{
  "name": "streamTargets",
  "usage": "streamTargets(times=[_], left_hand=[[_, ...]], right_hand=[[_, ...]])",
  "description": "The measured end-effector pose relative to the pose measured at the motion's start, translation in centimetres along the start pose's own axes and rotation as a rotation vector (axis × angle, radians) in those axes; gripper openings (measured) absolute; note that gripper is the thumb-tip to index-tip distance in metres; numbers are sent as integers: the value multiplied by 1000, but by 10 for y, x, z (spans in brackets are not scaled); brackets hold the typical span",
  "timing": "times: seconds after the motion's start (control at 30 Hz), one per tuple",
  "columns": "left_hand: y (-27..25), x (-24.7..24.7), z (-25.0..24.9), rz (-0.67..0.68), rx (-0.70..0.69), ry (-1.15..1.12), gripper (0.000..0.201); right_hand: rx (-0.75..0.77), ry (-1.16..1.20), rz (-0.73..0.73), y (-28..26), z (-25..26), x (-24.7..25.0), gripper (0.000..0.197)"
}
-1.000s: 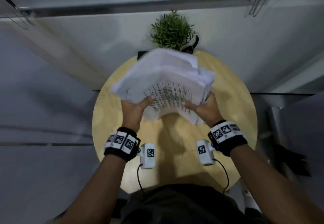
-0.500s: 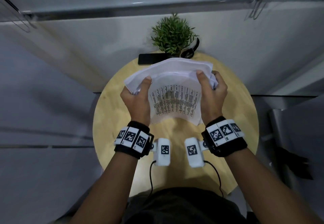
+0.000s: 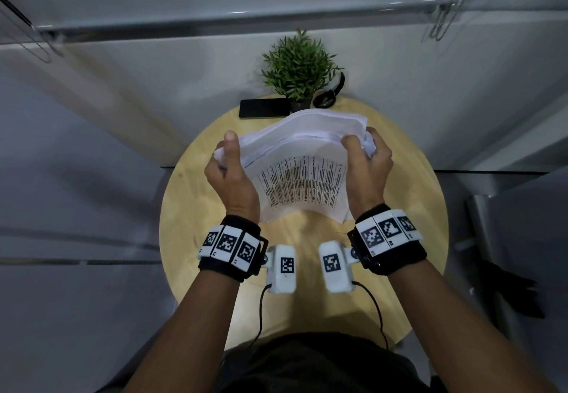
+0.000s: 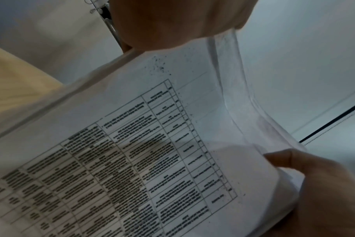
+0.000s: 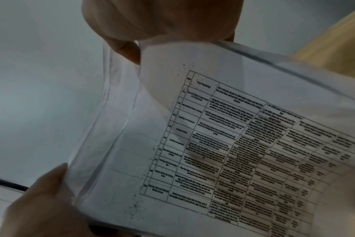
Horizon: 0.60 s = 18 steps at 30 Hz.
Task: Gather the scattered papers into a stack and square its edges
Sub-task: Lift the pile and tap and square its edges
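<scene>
My left grip (image 3: 231, 174) is closed on the left edge of the paper stack (image 3: 302, 177); the thumb lies upright against the near face; the fingers wrap behind, out of the head view; my right grip (image 3: 367, 166) is closed on the right edge, fingers curled over the top corner, where the sheets bunch and crumple. The stack is held in the air above the round wooden counter (image 3: 190, 223), near its far half, clear of the surface; it stands roughly on edge and bows toward me; its lower edge hangs free between my wrists. The facing sheet carries a printed table of small text; the wording is too blurred to read. Along the top, the sheet edges fan out unevenly; the edges are not square.

Left wrist view: the stack (image 4: 132, 152) fills the frame; one of my fingertips (image 4: 290, 160) presses its near corner; layered sheet edges show at the side. Right wrist view: the stack (image 5: 223, 144) again, sheet edges splayed at the left; a fingertip (image 5: 51, 179) bears on the lower corner.

At the far rim of the counter: a dark phone (image 3: 264, 108) lying flat; a small potted plant (image 3: 299, 68) just beside it; a black watch (image 3: 327, 97) beside the pot.
</scene>
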<state>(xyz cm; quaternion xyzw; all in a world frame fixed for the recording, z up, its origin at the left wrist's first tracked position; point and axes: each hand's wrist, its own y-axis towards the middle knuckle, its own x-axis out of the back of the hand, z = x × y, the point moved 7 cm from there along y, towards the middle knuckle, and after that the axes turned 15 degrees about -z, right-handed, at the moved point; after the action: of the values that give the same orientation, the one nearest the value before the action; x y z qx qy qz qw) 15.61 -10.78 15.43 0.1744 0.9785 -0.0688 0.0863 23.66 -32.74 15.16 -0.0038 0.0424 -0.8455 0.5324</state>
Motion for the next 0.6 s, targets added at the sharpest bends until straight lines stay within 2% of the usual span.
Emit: streamTargets(times=[0.07,0.13,0.2,0.27,0.33,0.4,0.53,0.6], left_hand=[[5,-1,-2,-2,-52,42,31],[7,-2,-5,0,-114,71,27],[7,-1,-7,23,-182,93,20],[7,-1,-8,67,-243,114,16],[5,0,-9,106,-246,79,21],[5,-1,-8,122,-221,58,24],[3,-4,-4,104,-215,113,15],[6,-5,-4,80,-224,110,16]], right_hand=[[17,20,16,0,2,1,11],[35,55,15,-2,7,3,27],[24,57,-11,-3,7,4,33],[-25,54,-44,-1,3,5,35],[-41,49,-71,2,-1,6,36],[3,21,-88,4,-1,7,34],[115,-15,-68,1,3,8,31],[111,-12,-56,0,1,8,27]])
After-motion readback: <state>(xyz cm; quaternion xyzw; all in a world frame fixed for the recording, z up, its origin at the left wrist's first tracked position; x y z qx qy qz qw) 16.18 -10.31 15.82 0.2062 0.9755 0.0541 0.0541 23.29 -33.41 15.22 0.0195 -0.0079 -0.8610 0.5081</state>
